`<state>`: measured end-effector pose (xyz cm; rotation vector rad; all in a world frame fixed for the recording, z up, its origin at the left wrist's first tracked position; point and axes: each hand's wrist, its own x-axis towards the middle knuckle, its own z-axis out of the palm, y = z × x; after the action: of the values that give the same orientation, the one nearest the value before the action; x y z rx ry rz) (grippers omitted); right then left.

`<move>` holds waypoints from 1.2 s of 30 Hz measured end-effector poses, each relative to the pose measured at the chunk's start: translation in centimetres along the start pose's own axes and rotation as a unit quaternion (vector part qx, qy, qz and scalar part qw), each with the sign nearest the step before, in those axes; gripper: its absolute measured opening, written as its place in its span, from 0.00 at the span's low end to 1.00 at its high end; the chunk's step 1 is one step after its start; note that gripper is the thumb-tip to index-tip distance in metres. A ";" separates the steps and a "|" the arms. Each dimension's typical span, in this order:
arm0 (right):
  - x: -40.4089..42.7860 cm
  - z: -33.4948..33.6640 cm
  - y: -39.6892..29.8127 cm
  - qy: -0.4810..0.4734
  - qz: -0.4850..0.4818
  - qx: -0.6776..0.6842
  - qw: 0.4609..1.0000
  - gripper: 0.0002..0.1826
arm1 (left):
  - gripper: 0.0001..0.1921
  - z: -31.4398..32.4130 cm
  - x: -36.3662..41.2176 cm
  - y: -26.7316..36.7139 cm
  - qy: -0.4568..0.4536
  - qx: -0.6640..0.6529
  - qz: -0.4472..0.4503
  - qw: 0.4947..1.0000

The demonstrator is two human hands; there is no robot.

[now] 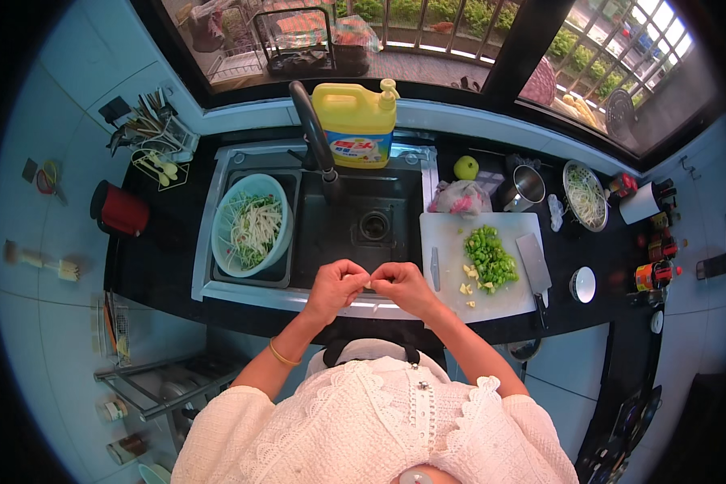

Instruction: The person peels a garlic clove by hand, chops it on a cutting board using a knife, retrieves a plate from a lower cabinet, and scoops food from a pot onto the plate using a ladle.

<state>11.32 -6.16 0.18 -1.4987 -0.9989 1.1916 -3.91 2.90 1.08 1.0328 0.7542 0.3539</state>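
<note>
Over the sink's front edge, my left hand [337, 289] and my right hand [403, 288] meet fingertip to fingertip. Between them they pinch a small pale piece [368, 284], perhaps a garlic clove; its details are too small to tell. To the right lies a white cutting board [448, 302] with chopped green pepper [491, 259] and several pale yellow pieces [470, 271] that look like garlic. A cleaver [533, 264] rests on the board's right side, its black handle over the edge. A pale green basin [287, 233] with sprouts [254, 230] sits in the sink's left part.
The black sink [357, 199] has a dark faucet [311, 124] and a yellow detergent jug [357, 127] behind it. Past the board stand a steel cup [526, 187], a green fruit [466, 167], a plastic bag [461, 198], a small bowl [582, 284] and a colander of sprouts [585, 196]. A red kettle [121, 209] stands left.
</note>
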 end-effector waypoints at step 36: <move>3.2 -0.3 3.0 0.036 0.161 -0.051 0.985 0.10 | 0.06 -2.8 1.2 -3.6 -0.011 -0.271 -0.044 0.962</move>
<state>12.40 -3.84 -3.37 -1.8217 -0.7991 1.3146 -5.34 3.59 -3.37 0.4850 0.6296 0.4410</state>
